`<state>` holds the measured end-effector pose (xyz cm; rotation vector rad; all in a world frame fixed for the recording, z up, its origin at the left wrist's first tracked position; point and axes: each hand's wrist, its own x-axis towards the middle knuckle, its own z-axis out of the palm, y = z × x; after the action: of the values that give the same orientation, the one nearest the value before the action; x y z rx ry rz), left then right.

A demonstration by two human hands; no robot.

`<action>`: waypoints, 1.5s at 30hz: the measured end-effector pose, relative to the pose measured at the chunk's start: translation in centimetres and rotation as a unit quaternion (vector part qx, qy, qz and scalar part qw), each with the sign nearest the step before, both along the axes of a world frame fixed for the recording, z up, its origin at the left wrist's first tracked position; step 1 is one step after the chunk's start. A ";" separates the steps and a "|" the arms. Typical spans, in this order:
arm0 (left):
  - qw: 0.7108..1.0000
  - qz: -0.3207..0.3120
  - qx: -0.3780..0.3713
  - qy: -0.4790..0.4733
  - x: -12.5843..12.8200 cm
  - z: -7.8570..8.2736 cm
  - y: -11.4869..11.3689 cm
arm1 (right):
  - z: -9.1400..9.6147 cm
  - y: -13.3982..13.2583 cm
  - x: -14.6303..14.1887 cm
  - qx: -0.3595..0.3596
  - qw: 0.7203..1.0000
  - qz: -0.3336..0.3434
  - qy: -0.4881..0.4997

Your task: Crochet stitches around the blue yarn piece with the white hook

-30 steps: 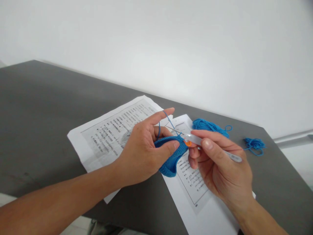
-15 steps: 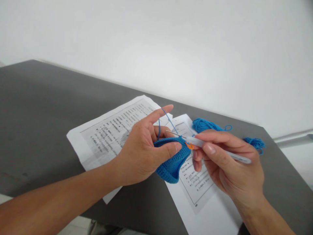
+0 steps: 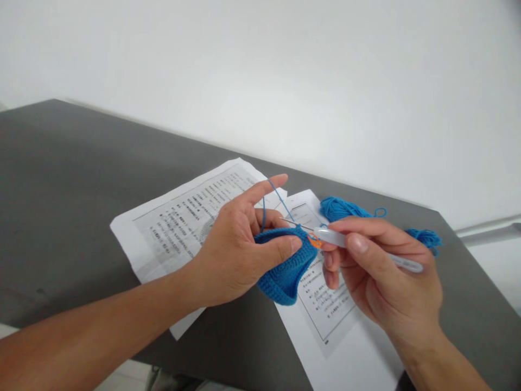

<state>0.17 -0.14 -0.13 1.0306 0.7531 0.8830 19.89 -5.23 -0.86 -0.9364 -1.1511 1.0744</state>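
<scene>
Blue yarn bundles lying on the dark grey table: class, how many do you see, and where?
2. The larger blue yarn bundle lies beyond the bare right hand; the smaller blue yarn bundle lies farther right, partly hidden by that hand. Others could be hidden.

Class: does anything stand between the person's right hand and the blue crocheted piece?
Yes: a small orange loop sits at the edge of the cupped blue crocheted yarn piece, close to the right hand. Nothing visible blocks the grey-handled metal crochet hook in that hand; its shaft reaches the piece's upper edge.
</scene>
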 end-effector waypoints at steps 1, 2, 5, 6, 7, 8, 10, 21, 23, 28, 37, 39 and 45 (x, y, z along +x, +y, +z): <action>1.000 -0.001 0.002 0.001 0.0 0.0 0.0 | 0.0 0.0 -0.2 -0.004 1.000 -0.001 0.012; 1.000 -0.003 0.005 0.004 0.1 -0.1 0.1 | -0.1 0.0 -0.3 -0.008 1.000 -0.001 0.024; 1.000 -0.006 0.013 0.011 0.0 -0.2 0.1 | -0.2 -0.1 -0.7 -0.017 0.998 0.006 0.052; 1.000 -0.007 0.014 0.011 0.0 -0.2 0.2 | -0.2 -0.1 -0.8 -0.021 0.998 0.009 0.059; 1.000 -0.009 0.015 0.010 0.0 -0.2 0.2 | -0.2 -0.1 -0.9 -0.024 0.997 0.012 0.066; 1.000 -0.009 0.016 0.010 -0.1 -0.2 0.2 | -0.3 -0.1 -1.0 -0.026 0.997 0.014 0.071; 1.000 -0.012 0.019 0.012 -0.2 -0.3 0.2 | -0.4 -0.1 -1.0 -0.029 0.996 0.018 0.078; 1.000 -0.029 0.005 0.005 -0.2 -0.2 0.1 | 0.0 0.1 -0.2 -0.001 1.000 0.008 0.009; 1.000 -0.029 0.004 0.012 -0.2 -0.2 0.1 | 0.1 -0.1 0.2 0.012 1.000 -0.009 -0.023; 0.999 -0.025 0.009 0.024 -0.2 -0.3 0.1 | 0.1 -0.6 1.6 0.038 0.994 -0.024 -0.102; 0.999 -0.025 0.010 0.026 -0.2 -0.1 0.2 | 0.3 -1.2 2.4 0.128 0.968 -0.040 -0.210; 0.999 -0.026 0.009 0.030 -0.2 -0.2 0.2 | 0.5 -1.2 2.4 0.138 0.963 -0.053 -0.225; 0.999 -0.018 0.015 0.034 -0.2 -0.2 0.3 | 0.6 -1.5 2.6 0.153 0.950 -0.071 -0.264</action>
<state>0.00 0.20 -0.37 1.1026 0.7778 0.8350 22.48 -6.69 -0.25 -1.0696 -1.6070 0.5101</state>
